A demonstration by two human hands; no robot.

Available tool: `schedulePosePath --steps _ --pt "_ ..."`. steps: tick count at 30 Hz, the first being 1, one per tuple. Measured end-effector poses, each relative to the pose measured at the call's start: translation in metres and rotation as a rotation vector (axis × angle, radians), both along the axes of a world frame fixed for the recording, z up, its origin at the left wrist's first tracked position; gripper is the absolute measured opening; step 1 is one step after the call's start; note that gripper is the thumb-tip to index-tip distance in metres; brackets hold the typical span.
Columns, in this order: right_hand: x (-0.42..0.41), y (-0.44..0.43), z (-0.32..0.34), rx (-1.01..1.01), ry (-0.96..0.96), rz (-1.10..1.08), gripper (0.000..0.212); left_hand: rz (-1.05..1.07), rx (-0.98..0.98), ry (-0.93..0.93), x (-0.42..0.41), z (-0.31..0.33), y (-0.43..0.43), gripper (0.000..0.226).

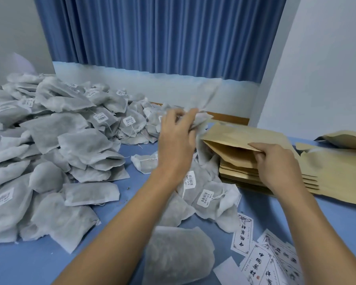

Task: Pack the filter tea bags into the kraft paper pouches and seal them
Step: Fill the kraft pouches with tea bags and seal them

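The left hand [176, 130] is raised over the counter [19, 264], its grip pinching a tea bag [207, 99] by the lower end. The bag is blurred and flops upward, just beside the mouth of the top pouch [234, 136]. The right hand [275, 163] has its grip closed on the upper lip of that pouch, lifting it so the mouth gapes toward the bag.

We judge the tea bag light and limp: thin, fuzzy grey-white filter cloth around loose dry filling, with a thread and a small printed tag. It should bend wherever it is held, so we would take it near one short edge and feed the other end in first. Squeezing hard could tear the cloth.

The pouch is stiffer brown paper, flat and creased, matte and not slippery. It holds its shape once opened, and the lip is the natural place to hold. It lies on a stack of pouches [240, 171] of the same kind.

A big heap of tea bags [60, 140] covers the left of the counter, soft and pillow-shaped. White printed labels [257, 262] lie near the front right.
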State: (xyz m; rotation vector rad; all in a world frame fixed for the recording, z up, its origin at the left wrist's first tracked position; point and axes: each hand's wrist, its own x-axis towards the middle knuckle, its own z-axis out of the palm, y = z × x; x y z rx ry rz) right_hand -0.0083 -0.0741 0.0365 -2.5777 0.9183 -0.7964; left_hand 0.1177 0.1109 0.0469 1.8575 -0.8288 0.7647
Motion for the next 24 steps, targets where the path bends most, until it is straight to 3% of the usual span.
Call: schedulePosePath --steps 4,12,17,21,24 --pt "-0.002 0.000 0.004 0.010 0.045 0.002 0.037 0.063 0.201 -0.052 -0.029 0.002 -0.016 0.046" --pt "-0.007 0.000 0.014 -0.033 0.074 0.046 0.047 -0.129 0.188 -0.360 -0.054 -0.023 -0.033 0.026" --pt "-0.012 -0.003 0.018 0.000 0.083 0.061 0.055 -0.206 0.406 -0.317 -0.070 -0.038 -0.043 0.028" --pt "-0.013 -0.007 0.021 0.028 0.050 0.074 0.047 -0.251 0.505 -0.297 -0.075 -0.040 -0.045 0.049" --pt "-0.014 -0.005 0.025 0.023 0.121 0.135 0.044 -0.212 0.565 -0.057 -0.069 -0.033 -0.055 0.037"
